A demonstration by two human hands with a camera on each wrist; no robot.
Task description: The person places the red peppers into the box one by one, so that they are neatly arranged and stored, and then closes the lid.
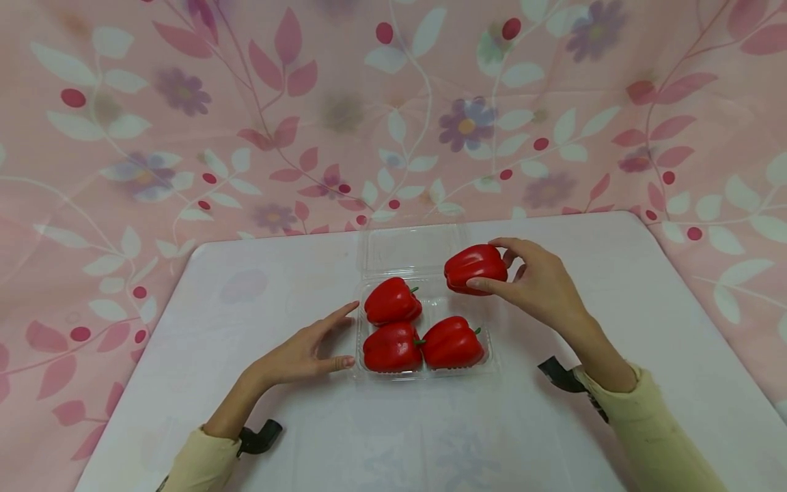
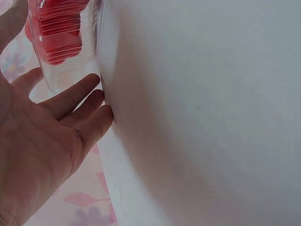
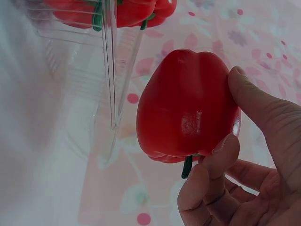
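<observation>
A clear plastic clamshell container (image 1: 492,365) lies on the table with its lid (image 1: 412,249) folded back. Inside it are three red bell peppers: one at the back left (image 1: 392,301), one at the front left (image 1: 392,348) and one at the front right (image 1: 453,343). Over the container's back right corner, my right hand (image 1: 541,283) holds a fourth red bell pepper (image 1: 475,269) between thumb and fingers. Its green stem (image 3: 187,166) faces the fingers in the right wrist view. My left hand (image 1: 304,352) is beside the container's left wall, thumb and fingers spread and holding nothing.
The container stands near the middle of a white-covered table (image 1: 258,437). Behind the table hangs a pink floral cloth (image 1: 344,116), which also shows at both sides. A black wrist mount (image 1: 261,437) sticks out from the left sleeve, another (image 1: 561,376) from the right sleeve.
</observation>
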